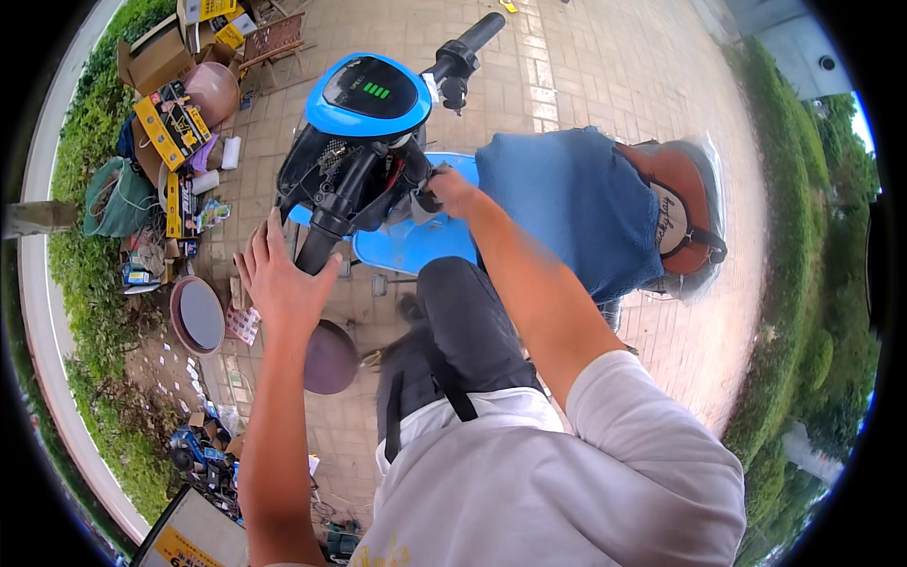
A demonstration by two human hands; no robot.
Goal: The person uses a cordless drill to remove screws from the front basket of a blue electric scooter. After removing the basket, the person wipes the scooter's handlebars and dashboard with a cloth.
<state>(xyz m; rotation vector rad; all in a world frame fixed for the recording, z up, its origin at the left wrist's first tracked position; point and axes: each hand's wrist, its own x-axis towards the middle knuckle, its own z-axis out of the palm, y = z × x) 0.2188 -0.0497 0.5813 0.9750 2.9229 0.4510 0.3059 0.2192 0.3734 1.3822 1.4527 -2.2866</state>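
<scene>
A blue electric scooter stands before me, green bars glowing on its dashboard. My left hand is at the near black handlebar grip, fingers stretched and spread. Its thumb lies by the grip's end and a fingertip reaches the brake lever. Under the dashboard, beside the steering column, my right hand has its fingers closed; what they hold is too small and hidden to name. The far handlebar grip points away. A blue cloth covers the seat.
Behind the seat is a brown backrest. Cardboard boxes, a green bag, a round basin and scattered litter lie along the left. A round brown stool top is near my leg. Hedges border the paving.
</scene>
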